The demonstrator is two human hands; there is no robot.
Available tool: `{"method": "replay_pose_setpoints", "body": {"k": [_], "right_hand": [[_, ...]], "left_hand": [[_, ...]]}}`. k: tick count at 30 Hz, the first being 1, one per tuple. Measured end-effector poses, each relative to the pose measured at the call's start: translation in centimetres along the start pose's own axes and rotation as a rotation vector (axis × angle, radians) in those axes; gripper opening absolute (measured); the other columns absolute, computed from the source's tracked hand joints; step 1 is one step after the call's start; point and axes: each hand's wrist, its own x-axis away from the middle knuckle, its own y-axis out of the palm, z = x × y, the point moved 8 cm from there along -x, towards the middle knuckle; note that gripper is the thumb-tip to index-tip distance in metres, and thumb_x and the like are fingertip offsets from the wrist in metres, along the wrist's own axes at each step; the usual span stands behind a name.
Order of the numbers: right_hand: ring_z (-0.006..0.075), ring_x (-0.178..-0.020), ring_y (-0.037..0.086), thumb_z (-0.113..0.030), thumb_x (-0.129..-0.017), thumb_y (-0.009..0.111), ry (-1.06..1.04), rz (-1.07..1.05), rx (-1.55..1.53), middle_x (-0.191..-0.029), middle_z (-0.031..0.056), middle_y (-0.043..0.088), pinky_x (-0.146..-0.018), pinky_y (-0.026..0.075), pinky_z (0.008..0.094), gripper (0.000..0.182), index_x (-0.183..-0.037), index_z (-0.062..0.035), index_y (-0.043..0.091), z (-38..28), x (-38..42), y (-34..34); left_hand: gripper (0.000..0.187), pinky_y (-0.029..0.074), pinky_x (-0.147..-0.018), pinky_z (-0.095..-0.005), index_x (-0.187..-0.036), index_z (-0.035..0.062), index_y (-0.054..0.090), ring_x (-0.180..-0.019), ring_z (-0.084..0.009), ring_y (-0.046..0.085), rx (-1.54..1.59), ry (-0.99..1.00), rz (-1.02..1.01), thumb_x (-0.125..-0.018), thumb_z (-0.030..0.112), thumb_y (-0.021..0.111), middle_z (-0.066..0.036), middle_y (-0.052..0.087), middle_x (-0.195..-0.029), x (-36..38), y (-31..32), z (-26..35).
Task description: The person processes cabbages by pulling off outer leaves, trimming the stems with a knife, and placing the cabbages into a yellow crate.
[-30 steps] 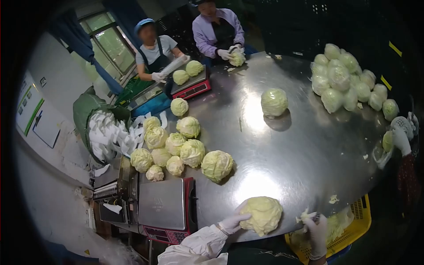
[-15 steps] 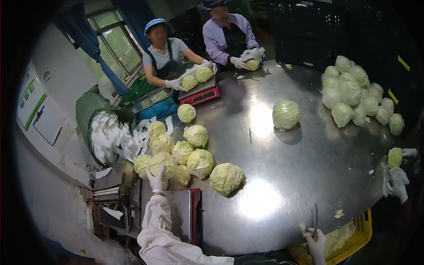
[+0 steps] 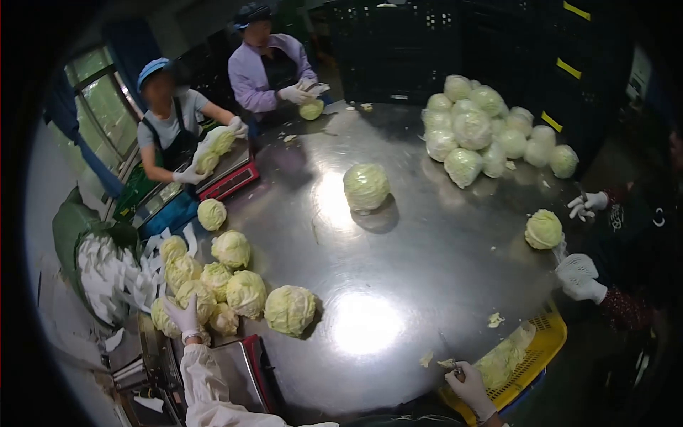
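Head view: left hand [image 3: 186, 317], fingers apart, touches 1 cabbage [image 3: 203, 297] beyond; right hand [image 3: 472, 389] clasps knife [image 3: 459, 370].

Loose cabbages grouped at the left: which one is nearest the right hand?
The rightmost cabbage of that group, which looks the largest; its neighbours all lie further left, away from the right hand.

The left hand [image 3: 185, 317] covers part of a cabbage [image 3: 203, 293], so its grip cannot be told. The right hand [image 3: 471, 391] hides most of a knife [image 3: 444, 346], its blade faint; a white sleeve [image 3: 201, 381] covers some of the scale [image 3: 236, 366].
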Motion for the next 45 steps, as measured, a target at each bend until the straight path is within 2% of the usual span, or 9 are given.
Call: {"method": "replay_pose_setpoints", "body": {"k": [4, 6, 14, 16, 19, 22, 32, 38, 45], "right_hand": [[0.0286, -0.081, 0.071, -0.025, -0.088, 0.076, -0.178, 0.077, 0.156, -0.093, 0.0169, 0.072, -0.076, 0.056, 0.0382, 0.038, -0.113, -0.0002, 0.062, 2.5, 1.2, 0.6], [0.0373, -0.087, 0.071, -0.025, -0.088, 0.074, -0.007, -0.010, 0.034, -0.094, 0.0207, 0.071, -0.078, 0.056, 0.0437, 0.040, -0.116, -0.0016, 0.058, 1.5, 2.2, 0.3], [0.0386, -0.081, 0.069, -0.022, -0.092, 0.069, 0.078, 0.005, 0.081, -0.086, 0.0215, 0.069, -0.075, 0.055, 0.0437, 0.034, -0.116, -0.0014, 0.058, 3.0, 6.4, -3.4], [0.0388, -0.083, 0.070, -0.022, -0.092, 0.068, 0.090, 0.070, 0.001, -0.089, 0.0215, 0.070, -0.077, 0.056, 0.0430, 0.035, -0.118, -0.0014, 0.059, 3.6, 7.7, -4.5], [0.0337, -0.086, 0.071, -0.023, -0.093, 0.070, 0.148, 0.133, 0.034, -0.092, 0.0196, 0.071, -0.078, 0.056, 0.0410, 0.038, -0.121, 0.0000, 0.059, 5.0, 9.4, -5.8], [0.0283, -0.085, 0.071, -0.027, -0.092, 0.073, 0.252, 0.193, 0.043, -0.092, 0.0178, 0.071, -0.077, 0.055, 0.0386, 0.041, -0.120, 0.0006, 0.060, 6.2, 11.4, -7.3], [0.0324, -0.090, 0.071, -0.023, -0.095, 0.070, 0.377, 0.525, -0.133, -0.096, 0.0199, 0.071, -0.080, 0.056, 0.0404, 0.037, -0.125, -0.0034, 0.059, 10.6, 16.6, -9.1], [0.0381, -0.088, 0.071, -0.025, -0.095, 0.069, 0.346, 0.427, -0.089, -0.096, 0.0215, 0.071, -0.079, 0.056, 0.0436, 0.040, -0.127, -0.0024, 0.056, 10.4, 14.4, -9.8], [0.0409, -0.088, 0.071, -0.027, -0.098, 0.066, 0.113, 0.373, -0.061, -0.098, 0.0229, 0.072, -0.077, 0.057, 0.0469, 0.042, -0.132, -0.0053, 0.054, 6.2, 8.1, -11.2]], "left_hand": [[0.102, 0.029, -0.121, -0.0462, -0.159, 0.0025, 0.032, -0.147, -0.0377, 0.035, 0.372, 0.268, -0.187, -0.077, 0.022, 0.089, -0.022, 0.038, -0.157, 1.3, 2.7, 17.3], [0.101, 0.029, -0.122, -0.0450, -0.159, 0.0020, 0.031, -0.147, -0.0358, 0.036, 0.510, 0.328, -0.331, -0.078, 0.020, 0.088, -0.020, 0.038, -0.157, 4.2, 5.1, 25.8], [0.114, 0.029, -0.123, -0.0448, -0.160, 0.0008, 0.029, -0.148, -0.0341, 0.035, 0.869, 0.728, -1.104, -0.073, 0.038, 0.093, -0.021, 0.038, -0.155, 25.7, 15.5, 54.1], [0.116, 0.029, -0.123, -0.0449, -0.160, -0.0003, 0.027, -0.150, -0.0357, 0.032, 0.892, 0.611, -1.254, -0.073, 0.040, 0.092, -0.024, 0.036, -0.157, 31.0, 19.5, 58.2], [0.126, 0.030, -0.123, -0.0462, -0.162, 0.0008, 0.023, -0.149, -0.0406, 0.032, 0.946, 0.467, -1.308, -0.068, 0.043, 0.095, -0.028, 0.030, -0.159, 35.7, 22.1, 65.5], [0.137, 0.034, -0.120, -0.0472, -0.162, 0.0064, 0.025, -0.145, -0.0442, 0.035, 0.835, 0.609, -1.012, -0.055, 0.051, 0.099, -0.029, 0.032, -0.154, 37.1, 25.0, 70.9], [0.111, 0.049, -0.103, -0.0492, -0.139, 0.0003, 0.046, -0.122, -0.0403, 0.056, 0.816, 0.492, -0.625, -0.053, 0.047, 0.099, -0.025, 0.053, -0.133, 36.4, 34.9, 72.2], [0.090, 0.052, -0.101, -0.0389, -0.143, -0.0001, 0.037, -0.121, -0.0281, 0.057, 1.229, 0.040, -1.096, -0.074, 0.021, 0.092, -0.018, 0.053, -0.131, 39.1, 33.4, 66.1], [0.116, 0.046, -0.112, -0.0459, -0.150, 0.0053, 0.027, -0.133, -0.0296, 0.049, 1.122, 0.516, -1.793, -0.061, 0.024, 0.098, -0.017, 0.045, -0.141, 47.2, 7.6, 58.8]]}}
